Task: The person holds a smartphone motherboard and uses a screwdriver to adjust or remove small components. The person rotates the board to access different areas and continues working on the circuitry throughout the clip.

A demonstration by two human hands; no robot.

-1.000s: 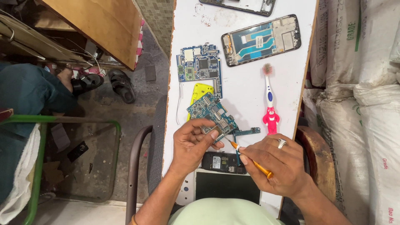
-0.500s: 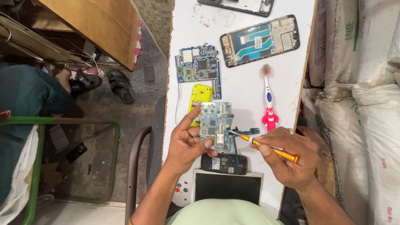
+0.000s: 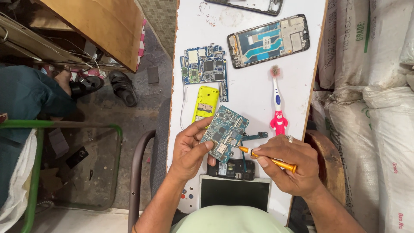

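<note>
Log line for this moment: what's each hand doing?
left hand: holds circuit board | right hand: holds orange screwdriver, tip at board | nearby: toothbrush, yellow part

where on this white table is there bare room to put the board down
Bare patches: right of the toothbrush up to the table edge, and between blue board and phone frame. Crowded near both hands.

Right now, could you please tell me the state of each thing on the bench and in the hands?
Left hand: grips the teal circuit board, tilted above the table.
Right hand: holds the orange screwdriver, tip on that board.
Blue circuit board: lying flat, bare.
Phone frame: opened, insides exposed.
Yellow phone part: flat.
Toothbrush: lying idle.
</note>
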